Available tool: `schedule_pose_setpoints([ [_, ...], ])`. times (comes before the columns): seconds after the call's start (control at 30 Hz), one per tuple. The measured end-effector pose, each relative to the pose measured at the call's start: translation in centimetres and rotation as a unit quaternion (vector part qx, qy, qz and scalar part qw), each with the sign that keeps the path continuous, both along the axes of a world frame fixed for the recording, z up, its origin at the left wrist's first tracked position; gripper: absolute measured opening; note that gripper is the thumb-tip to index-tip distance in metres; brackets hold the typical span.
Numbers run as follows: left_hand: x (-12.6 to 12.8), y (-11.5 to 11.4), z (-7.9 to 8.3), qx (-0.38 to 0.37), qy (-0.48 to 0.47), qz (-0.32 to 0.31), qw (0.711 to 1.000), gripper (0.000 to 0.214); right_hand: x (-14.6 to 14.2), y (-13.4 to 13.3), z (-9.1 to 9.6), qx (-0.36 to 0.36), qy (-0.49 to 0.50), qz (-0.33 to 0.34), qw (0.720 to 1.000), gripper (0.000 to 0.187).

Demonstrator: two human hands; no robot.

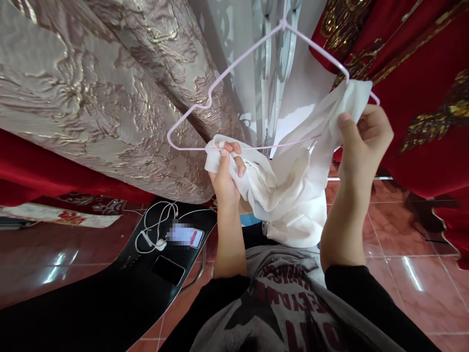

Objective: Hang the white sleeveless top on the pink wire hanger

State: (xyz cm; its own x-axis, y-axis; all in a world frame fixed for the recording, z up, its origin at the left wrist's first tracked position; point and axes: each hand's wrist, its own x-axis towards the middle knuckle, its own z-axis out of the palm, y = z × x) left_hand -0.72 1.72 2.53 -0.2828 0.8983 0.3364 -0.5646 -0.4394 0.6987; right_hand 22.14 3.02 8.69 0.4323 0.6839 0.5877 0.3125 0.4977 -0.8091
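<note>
A pale pink wire hanger (pixel 205 105) hangs in front of me, its hook at the top of the view. A white cloth garment (pixel 293 190) is draped over the hanger's right shoulder and sags below its bottom bar. My left hand (pixel 227 171) is closed on a bunch of the white cloth just under the bottom bar. My right hand (pixel 362 142) pinches the cloth at the hanger's right end, thumb on top.
A beige embossed curtain (pixel 91 88) hangs at left, red and gold drapes (pixel 421 73) at right. A black table (pixel 120 288) at lower left carries a white cable (pixel 156 227), a card and a dark phone (pixel 167 270). Red glossy floor tiles (pixel 399 244) lie below.
</note>
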Motion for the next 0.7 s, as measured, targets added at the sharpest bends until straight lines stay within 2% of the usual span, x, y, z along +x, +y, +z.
schedule_pose_setpoints([
  [0.13,-0.2,-0.1,0.1,-0.004,0.002,-0.002,1.0,0.032,0.8,0.0,0.4,0.008,-0.036,0.038,0.999,0.032],
  [0.23,-0.2,-0.2,0.2,-0.01,0.006,-0.01,1.0,0.034,1.4,0.1,1.1,-0.023,-0.115,0.006,0.993,0.043],
  [0.37,0.0,-0.3,0.2,-0.003,0.004,-0.038,0.999,0.034,1.3,0.2,1.6,-0.047,-0.163,-0.074,0.983,0.024],
  [0.5,0.0,-0.3,-0.1,-0.005,-0.002,-0.043,0.999,0.033,1.1,0.4,1.2,0.008,-0.144,-0.123,0.982,0.02],
  [0.6,-0.1,-0.2,-0.2,-0.003,-0.008,-0.039,0.999,0.033,1.4,0.4,1.1,0.041,-0.136,-0.138,0.98,0.016],
  [0.7,-0.1,-0.3,0.0,0.004,-0.003,-0.036,0.999,0.031,1.7,0.2,1.4,0.043,-0.111,-0.122,0.985,0.015],
])
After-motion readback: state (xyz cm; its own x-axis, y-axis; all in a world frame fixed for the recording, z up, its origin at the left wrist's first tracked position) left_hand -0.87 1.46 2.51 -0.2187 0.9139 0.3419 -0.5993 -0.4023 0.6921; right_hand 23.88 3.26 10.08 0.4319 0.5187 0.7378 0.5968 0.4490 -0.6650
